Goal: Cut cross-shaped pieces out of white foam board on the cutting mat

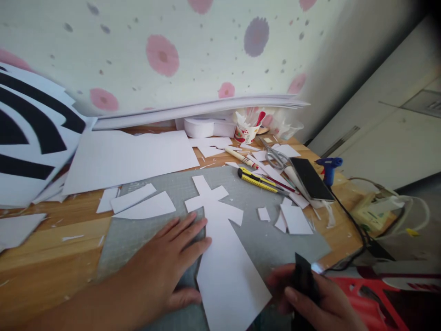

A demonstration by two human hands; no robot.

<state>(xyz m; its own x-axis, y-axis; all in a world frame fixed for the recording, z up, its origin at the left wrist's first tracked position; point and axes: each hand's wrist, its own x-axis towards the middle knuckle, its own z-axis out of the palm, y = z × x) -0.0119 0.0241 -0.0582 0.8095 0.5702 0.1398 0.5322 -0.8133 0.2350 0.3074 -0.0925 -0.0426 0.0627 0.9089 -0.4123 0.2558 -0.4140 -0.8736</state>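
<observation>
A white foam board or card piece [223,248], cut with several angular arms at its far end, lies on the grey-green cutting mat [138,248]. My left hand [179,257] lies flat with its fingers spread, partly on the mat, its fingertips at the piece's left edge. At the lower right, my right hand [320,299] is closed around a black object with a flat, angled top [305,276]. Its lower part is out of view, and its kind is unclear. A yellow and black utility knife [257,179] rests at the back of the mat.
White offcuts [144,206] lie left, with small scraps [263,214] right. Behind are a large white sheet [138,154], a pen [241,158], scissors [275,156] and a paper cup [246,133]. A phone [311,178] and blue glue gun [329,169] with its cord stand right.
</observation>
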